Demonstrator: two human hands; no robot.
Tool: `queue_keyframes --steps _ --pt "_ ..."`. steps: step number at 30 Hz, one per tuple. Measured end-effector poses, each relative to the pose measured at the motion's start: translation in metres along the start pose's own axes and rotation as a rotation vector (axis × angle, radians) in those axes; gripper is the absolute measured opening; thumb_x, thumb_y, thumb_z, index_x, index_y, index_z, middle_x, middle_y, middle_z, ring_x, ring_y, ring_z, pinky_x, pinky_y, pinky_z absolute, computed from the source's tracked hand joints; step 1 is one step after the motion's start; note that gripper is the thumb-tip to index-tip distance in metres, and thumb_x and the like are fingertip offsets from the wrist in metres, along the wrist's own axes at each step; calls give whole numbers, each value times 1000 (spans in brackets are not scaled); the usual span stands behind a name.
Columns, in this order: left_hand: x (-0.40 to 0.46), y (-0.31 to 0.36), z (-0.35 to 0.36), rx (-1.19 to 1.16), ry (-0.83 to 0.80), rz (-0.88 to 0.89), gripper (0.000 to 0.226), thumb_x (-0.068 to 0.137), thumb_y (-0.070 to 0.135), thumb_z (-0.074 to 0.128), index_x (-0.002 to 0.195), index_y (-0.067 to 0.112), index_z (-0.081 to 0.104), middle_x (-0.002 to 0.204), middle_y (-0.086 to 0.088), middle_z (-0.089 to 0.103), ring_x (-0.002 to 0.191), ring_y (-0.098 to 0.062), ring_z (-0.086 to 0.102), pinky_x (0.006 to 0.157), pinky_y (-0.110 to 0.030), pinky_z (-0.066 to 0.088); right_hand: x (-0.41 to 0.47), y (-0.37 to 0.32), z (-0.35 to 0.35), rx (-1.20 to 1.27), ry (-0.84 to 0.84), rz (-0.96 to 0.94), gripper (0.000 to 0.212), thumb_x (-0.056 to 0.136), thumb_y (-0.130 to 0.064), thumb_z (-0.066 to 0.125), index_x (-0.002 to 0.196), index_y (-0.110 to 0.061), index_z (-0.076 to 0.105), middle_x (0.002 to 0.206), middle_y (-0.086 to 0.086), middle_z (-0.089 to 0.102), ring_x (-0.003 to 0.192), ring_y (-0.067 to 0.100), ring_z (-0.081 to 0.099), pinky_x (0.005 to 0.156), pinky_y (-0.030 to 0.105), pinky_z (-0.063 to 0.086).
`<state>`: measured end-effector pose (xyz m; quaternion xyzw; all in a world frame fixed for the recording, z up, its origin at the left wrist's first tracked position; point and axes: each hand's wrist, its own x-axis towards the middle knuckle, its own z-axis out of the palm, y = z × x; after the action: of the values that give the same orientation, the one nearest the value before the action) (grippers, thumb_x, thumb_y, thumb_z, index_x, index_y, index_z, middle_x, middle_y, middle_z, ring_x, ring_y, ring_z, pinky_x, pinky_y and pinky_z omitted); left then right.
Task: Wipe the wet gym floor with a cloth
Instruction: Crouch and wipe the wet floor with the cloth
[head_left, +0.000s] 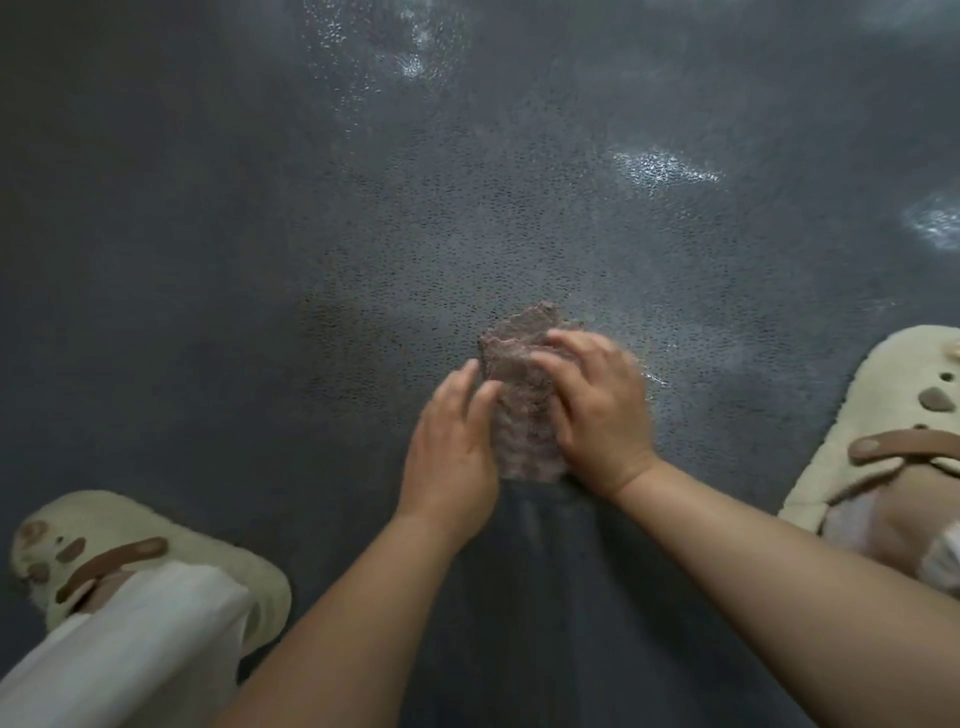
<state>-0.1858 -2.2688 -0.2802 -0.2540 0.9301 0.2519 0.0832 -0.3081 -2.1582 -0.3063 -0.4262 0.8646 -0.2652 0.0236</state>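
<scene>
Left slipper (130, 561) is planted on the dark speckled floor (208, 260) near its lower-left edge. Left hand (452, 447) is laid flat, fingers together, against the left edge of the mauve cloth (524, 405). Cloth is pressed to mid-floor under the right hand (597, 410), fingers spread. Wet sheen (660, 169) is seen further out. Right slipper (872, 431) is at the right edge.

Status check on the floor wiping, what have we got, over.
Left hand and right hand both flat on the cloth, pressing it to the floor. Shiny wet patches ahead. Slippers either side, path open.
</scene>
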Motion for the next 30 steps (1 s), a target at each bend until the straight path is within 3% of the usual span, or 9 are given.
queue_keyframes --steps 3,5,7,12,15,17,21,23,30 --pt "-4 -14 -16 116 -51 -140 65 75 16 53 137 15 32 148 -24 28 131 -44 35 107 -47 32 -19 -22 18 -209 -299 -83 51 85 -41 39 125 -17 61 136 13 53 127 29 36 105 47 25" --pt "-8 -17 -24 173 -244 -206 96 76 37 68 149 24 7 155 -15 -7 144 -33 4 117 -38 8 -20 -26 24 -306 -416 -82 61 85 -51 32 133 -22 55 142 11 47 134 31 34 107 52 18" --pt "-9 -14 -27 263 -344 -231 119 69 59 70 148 28 -13 153 -9 -25 144 -27 -13 116 -35 -6 -9 -18 24 -332 -435 -129 61 85 -54 30 134 -26 53 143 9 46 134 35 39 107 53 17" --pt "-11 4 -16 376 -396 -315 125 67 60 73 149 21 -13 155 -15 -20 145 -29 -10 117 -39 -3 38 22 15 -391 -475 -280 73 83 -61 28 142 -20 41 146 4 43 135 33 37 109 45 14" --pt "-8 10 -12 393 -404 -330 121 69 55 74 150 17 -7 156 -17 -12 146 -30 -5 118 -39 2 75 45 5 -414 -518 -203 85 81 -67 10 151 -19 11 157 -1 16 146 23 10 114 41 -4" --pt "-5 11 -13 398 -421 -337 122 68 54 76 150 16 -5 157 -18 -10 146 -31 -3 118 -38 2 99 63 -2 -432 -490 -70 85 83 -69 5 151 -20 -1 159 -1 3 147 20 -3 115 40 -9" --pt "-3 14 -15 432 -453 -332 123 67 53 76 150 13 -4 156 -21 -8 145 -33 -1 118 -39 2 132 91 -15 -408 -337 408 80 94 -63 23 151 -15 -7 160 3 -8 146 20 -10 117 46 -7" --pt "-1 15 -14 447 -461 -332 124 66 53 77 150 11 -4 155 -23 -7 145 -35 1 118 -39 4 136 87 -11 -388 -291 552 81 93 -62 24 151 -14 -6 159 2 -10 146 21 -11 116 50 -7" --pt "0 16 -13 403 -481 -351 124 65 48 80 150 11 -4 155 -23 -9 145 -35 0 117 -40 11 68 42 -2 -379 -389 445 77 93 -62 24 152 -22 -4 158 3 -15 145 23 -15 113 53 -10"
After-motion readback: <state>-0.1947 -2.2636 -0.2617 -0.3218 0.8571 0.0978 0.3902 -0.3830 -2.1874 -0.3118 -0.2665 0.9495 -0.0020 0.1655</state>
